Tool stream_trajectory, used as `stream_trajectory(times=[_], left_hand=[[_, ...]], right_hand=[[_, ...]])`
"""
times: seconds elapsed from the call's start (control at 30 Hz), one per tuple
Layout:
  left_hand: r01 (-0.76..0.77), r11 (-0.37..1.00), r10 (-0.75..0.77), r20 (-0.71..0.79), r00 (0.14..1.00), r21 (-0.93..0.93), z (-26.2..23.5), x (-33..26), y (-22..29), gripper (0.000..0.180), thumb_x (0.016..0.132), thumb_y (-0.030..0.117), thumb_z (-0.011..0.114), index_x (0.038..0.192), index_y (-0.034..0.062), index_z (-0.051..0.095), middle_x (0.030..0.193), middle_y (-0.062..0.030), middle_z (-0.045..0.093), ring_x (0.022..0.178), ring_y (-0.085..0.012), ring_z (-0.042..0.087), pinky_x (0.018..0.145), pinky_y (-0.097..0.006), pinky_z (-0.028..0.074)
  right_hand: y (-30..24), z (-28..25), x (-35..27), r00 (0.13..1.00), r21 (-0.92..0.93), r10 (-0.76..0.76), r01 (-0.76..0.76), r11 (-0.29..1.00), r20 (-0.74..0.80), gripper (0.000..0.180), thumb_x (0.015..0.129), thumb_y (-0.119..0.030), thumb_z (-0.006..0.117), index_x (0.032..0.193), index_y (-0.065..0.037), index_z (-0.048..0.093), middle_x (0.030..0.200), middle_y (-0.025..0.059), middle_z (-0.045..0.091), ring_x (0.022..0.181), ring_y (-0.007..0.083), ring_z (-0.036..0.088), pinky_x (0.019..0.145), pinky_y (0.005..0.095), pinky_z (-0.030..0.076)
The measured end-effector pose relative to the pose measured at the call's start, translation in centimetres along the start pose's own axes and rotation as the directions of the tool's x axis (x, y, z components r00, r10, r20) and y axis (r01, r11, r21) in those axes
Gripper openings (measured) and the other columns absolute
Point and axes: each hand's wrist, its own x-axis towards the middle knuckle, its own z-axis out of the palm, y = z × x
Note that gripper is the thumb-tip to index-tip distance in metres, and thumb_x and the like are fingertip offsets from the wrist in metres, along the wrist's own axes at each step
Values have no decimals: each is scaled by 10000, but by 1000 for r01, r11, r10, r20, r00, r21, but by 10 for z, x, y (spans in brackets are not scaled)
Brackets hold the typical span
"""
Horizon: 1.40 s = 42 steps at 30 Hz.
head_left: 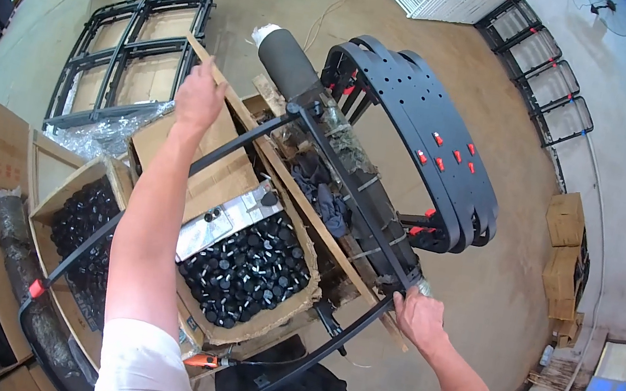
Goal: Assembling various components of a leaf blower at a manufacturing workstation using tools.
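A black metal tube frame (351, 189) with bent corners lies across the workbench, its long sides running back toward me. A red piece (37, 288) sits on its left tube. My right hand (422, 321) is closed around the frame's near right corner. My left hand (199, 96) is closed at the far end of a long wooden strip (305, 190), its fingers curled over the strip's edge. Below the frame is a carton of black round plastic caps (247, 275) with silvery pins. A silver flat box (227, 223) rests over the carton's far edge.
Curved black panels (423, 123) with red pieces stand beyond the bench. A padded roll (285, 60) lies along it. More black parts fill a carton (84, 217) on the left. Black frames (135, 53) lie on the floor. An orange-handled tool (202, 361) is near me. People stand far left.
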Motion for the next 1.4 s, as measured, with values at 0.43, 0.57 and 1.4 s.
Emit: stream_trajectory(times=[0.43,0.57,1.4], left_hand=[[3,970,41,-180,983,241,-1,2,-11,506,962,370,740,1356,74,625,1214,-191,712,1102,-373,706,922,-513,578],[-123,975,82,216,973,187,40,-3,87,590,982,593,650,1196,46,698,1015,-214,781,984,-406,759,858,-535,598],[-427,853,311,366,877,300,70,-2,106,223,1028,193,531,1122,53,676,999,-145,806,935,-341,793,808,-484,598]], right_hand=[[2,-6,-1,1000,24,4,-4,1000,-21,437,1031,-392,611,884,17,656,716,255,713,678,442,731,647,546,594],[-1,-1,-2,999,21,-5,6,1000,-34,439,1028,-395,614,870,12,664,719,253,715,689,444,735,658,542,599],[5,1,-1,1000,-92,3,-4,996,-18,426,1019,-393,624,954,21,699,823,281,738,794,469,742,737,558,589]])
